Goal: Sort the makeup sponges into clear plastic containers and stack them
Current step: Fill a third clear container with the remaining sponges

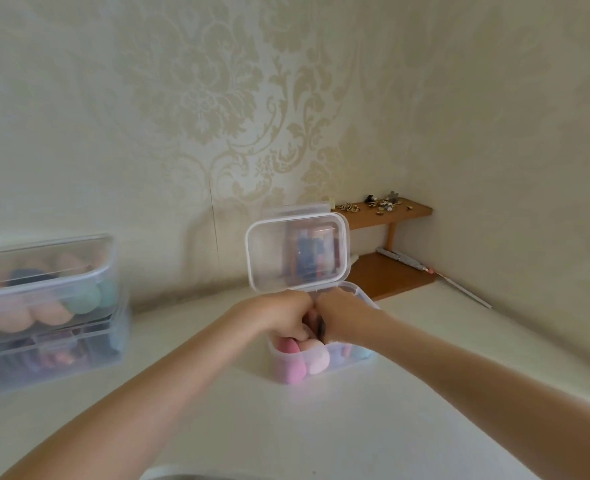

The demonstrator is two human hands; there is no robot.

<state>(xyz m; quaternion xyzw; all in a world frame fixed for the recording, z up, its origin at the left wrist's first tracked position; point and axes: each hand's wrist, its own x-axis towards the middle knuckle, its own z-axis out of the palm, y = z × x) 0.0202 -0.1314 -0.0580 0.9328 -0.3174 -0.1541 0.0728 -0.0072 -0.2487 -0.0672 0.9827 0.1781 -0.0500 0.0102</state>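
- A small clear plastic container (321, 367) sits open at mid-desk, its hinged lid (297, 252) standing upright behind it; teardrop makeup sponges (300, 365) in pink and pale pink show through its front wall, with bluish ones toward the right end.
- Both hands meet knuckle to knuckle over the open box: the left hand (286, 318) curls down onto a pale sponge, the right hand (342, 317) curls beside it around something dark; whether either truly grips cannot be told.
- Judged from the layout, sorting is well along: this box looks nearly full, but is neither closed nor stacked.
- At far left, two larger clear containers (47, 306) already stand stacked, the upper one holding peach, mint and dark sponges, soft and matte against the glossy plastic.
- The desk (321, 427) is smooth and cream; a small wooden shelf (390, 244) in the corner carries scattered trinkets.
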